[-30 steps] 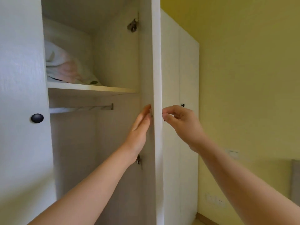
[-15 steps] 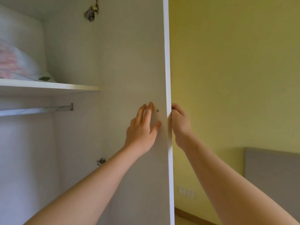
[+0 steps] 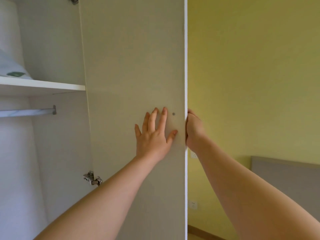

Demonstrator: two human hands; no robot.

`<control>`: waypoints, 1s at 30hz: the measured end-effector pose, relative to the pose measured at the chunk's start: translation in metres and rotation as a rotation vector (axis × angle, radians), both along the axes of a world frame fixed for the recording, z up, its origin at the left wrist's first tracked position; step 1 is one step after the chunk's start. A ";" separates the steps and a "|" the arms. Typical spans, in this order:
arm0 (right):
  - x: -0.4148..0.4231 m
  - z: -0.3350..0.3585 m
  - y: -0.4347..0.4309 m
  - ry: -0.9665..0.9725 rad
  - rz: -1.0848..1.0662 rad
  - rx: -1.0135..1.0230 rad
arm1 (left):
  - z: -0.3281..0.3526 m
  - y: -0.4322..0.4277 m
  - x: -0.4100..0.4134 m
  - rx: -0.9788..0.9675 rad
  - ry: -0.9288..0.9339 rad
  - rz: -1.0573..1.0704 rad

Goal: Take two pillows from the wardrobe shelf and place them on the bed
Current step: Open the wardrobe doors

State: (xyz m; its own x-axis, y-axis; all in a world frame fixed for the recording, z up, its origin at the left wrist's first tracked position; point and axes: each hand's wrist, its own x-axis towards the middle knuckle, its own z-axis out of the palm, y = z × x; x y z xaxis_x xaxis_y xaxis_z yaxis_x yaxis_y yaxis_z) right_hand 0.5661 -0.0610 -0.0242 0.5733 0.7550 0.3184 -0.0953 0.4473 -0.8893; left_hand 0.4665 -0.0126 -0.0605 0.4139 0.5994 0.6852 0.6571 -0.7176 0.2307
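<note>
Seemingly to clear the way to the white leaf-printed pillow (image 3: 13, 71) on the white wardrobe shelf (image 3: 45, 86) far left, the left hand (image 3: 154, 135) presses wide-spread fingers on the pale flat wardrobe door (image 3: 131, 66), while the right hand (image 3: 194, 131) sits at its outer edge, fingers hidden, grip impossible to tell.
</note>
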 end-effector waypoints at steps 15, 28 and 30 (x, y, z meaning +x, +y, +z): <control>0.004 -0.009 -0.005 -0.105 -0.122 -0.100 | 0.003 0.010 -0.005 -0.021 0.010 -0.111; -0.071 -0.018 -0.048 -0.828 -0.490 -0.002 | 0.002 -0.018 -0.103 0.196 -0.038 -0.114; -0.092 -0.019 -0.039 -0.829 -0.417 -0.023 | 0.002 -0.017 -0.134 0.256 -0.066 -0.031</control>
State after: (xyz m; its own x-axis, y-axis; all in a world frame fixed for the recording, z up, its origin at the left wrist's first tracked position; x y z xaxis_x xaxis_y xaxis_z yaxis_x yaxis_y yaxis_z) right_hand 0.4746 -0.0999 -0.0436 0.3954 0.5502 0.7355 0.7394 0.2844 -0.6103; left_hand 0.3322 -0.0296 -0.0585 0.3785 0.3909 0.8390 0.6235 -0.7776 0.0810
